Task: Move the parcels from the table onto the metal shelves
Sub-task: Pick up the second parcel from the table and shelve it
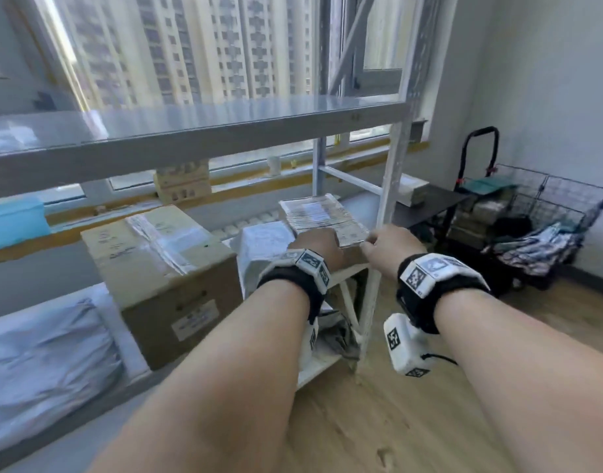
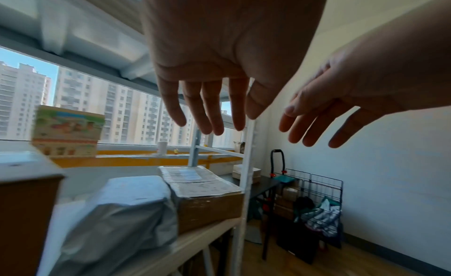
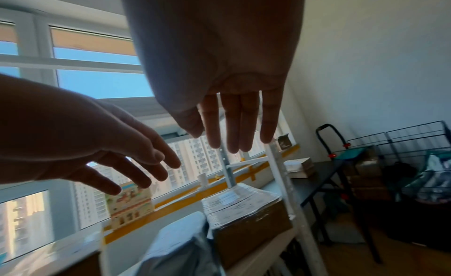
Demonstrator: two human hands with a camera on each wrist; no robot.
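A tape-wrapped cardboard parcel lies at the right end of the metal rack's middle shelf, beside the front right post. My left hand and right hand hover side by side at its near edge. In the wrist views both hands have straight, spread fingers, hold nothing and stay clear of the parcel. A grey poly-bag parcel lies left of the taped one, then a large cardboard box.
The upper shelf spans overhead, close above the hands. Right of the rack, a small box sits on a black table. Beyond it is a wire-basket trolley holding boxes and cloth. A grey bag lies at the shelf's left end.
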